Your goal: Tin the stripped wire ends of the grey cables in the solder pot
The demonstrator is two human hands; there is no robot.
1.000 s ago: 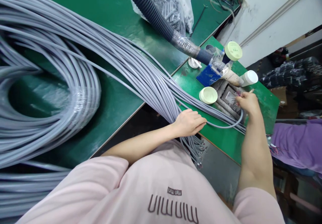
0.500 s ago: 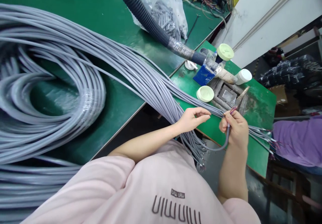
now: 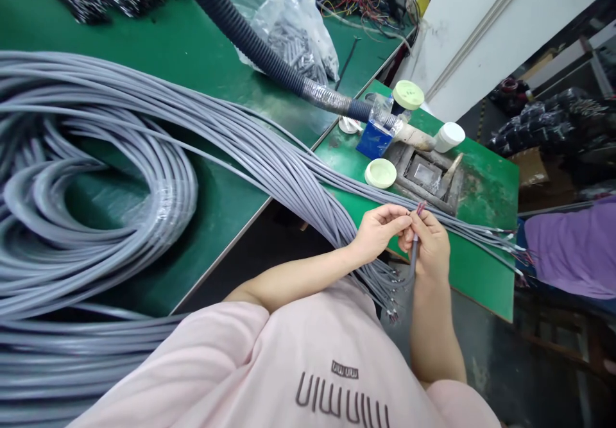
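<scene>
My right hand [image 3: 429, 242] is closed around the stripped end of a grey cable [image 3: 413, 258], with thin reddish wires [image 3: 421, 208] poking up past the fingertips. Thumb and forefinger of my left hand [image 3: 382, 230] pinch together at these wires, touching the right fingers; the exact strand is too small to tell. Behind both hands, a long bundle of grey cables [image 3: 289, 171] runs across the bench. Some cable ends [image 3: 392, 299] hang by my shirt, and others [image 3: 505, 245] reach over the right edge of the small green table [image 3: 486, 287].
A soldering pot [image 3: 426, 174] in a worn frame sits behind the hands, among a pale green lid [image 3: 380, 173], a white tub [image 3: 449, 137] and a blue box [image 3: 374, 139]. A black hose [image 3: 255, 36] arches overhead. Coiled cables [image 3: 173, 203] lie left. A person in purple [image 3: 568, 248] is at right.
My left hand has moved right and closed its fingers at the wire end. My right hand, still holding the cable, has come left to meet it. The view has shifted slightly.
</scene>
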